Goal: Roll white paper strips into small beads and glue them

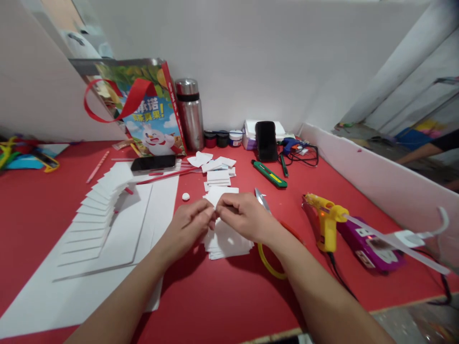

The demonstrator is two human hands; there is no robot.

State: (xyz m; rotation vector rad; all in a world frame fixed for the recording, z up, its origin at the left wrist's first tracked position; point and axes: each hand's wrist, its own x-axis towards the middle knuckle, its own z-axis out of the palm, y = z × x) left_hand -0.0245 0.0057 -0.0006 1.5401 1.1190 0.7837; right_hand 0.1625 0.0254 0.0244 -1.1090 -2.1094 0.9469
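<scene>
My left hand (191, 222) and my right hand (242, 217) meet above the middle of the red table (215, 296). The fingertips of both are pinched together on a small white piece (215, 206) that I can barely see between them. Right under the hands lies a stack of white foam squares (229, 243). More white cut pieces (217, 174) are scattered just beyond. A small white ball (185, 196) sits to the left of them.
Large white foam sheets (107, 229) with fanned strips lie left. A yellow glue gun (327, 222) stands right beside a purple box (366, 241). Scissors (263, 203), green utility knife (268, 173), phones (153, 163), steel flask (189, 114), paint jars (222, 138) and gift bag (143, 110) sit behind.
</scene>
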